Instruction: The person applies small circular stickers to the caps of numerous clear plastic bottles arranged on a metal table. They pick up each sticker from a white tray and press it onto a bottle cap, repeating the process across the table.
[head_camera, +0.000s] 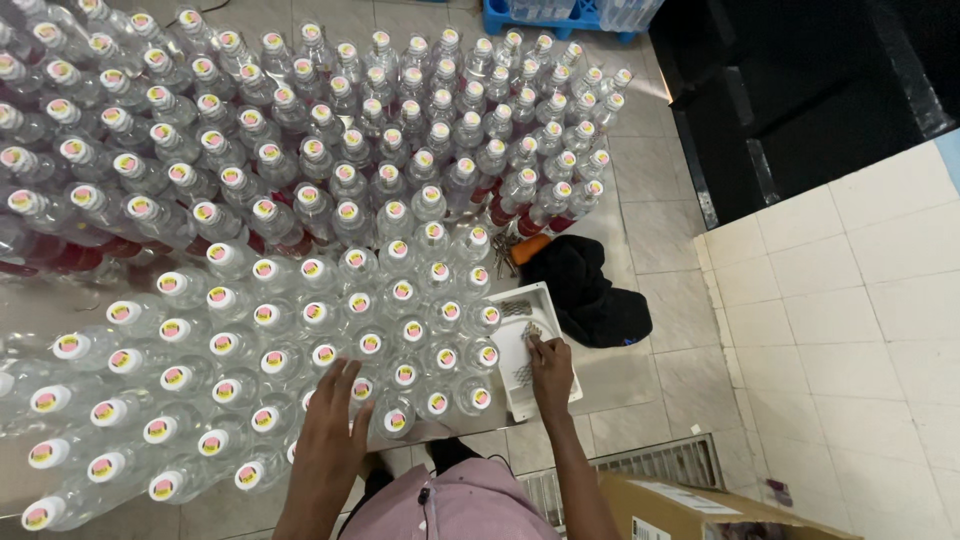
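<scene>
From the head camera, a dense crowd of clear capped bottles is filling the left and centre of the frame, standing upright in tight rows on a table. Each cap is showing a round pink and yellow sticker on top. The bottles toward the upper left are carrying red labels lower down, while those nearer the lower centre are looking plain.

The left hand is reaching up from the lower centre, fingers spread and lying flat over the caps of the nearest bottles, touching them without closing around any one.

The right hand is stretching to a white tray sitting just right of the bottle rows, at the centre of the frame. Its fingertips are pinching together at small grey pieces in the tray; what exactly they are is too small to tell. More of these pieces are lying at the tray's upper end and lower down.

A black cloth is lying on the tiled floor just right of the tray. A cardboard box is showing at the lower right, a blue crate at the top edge.
</scene>
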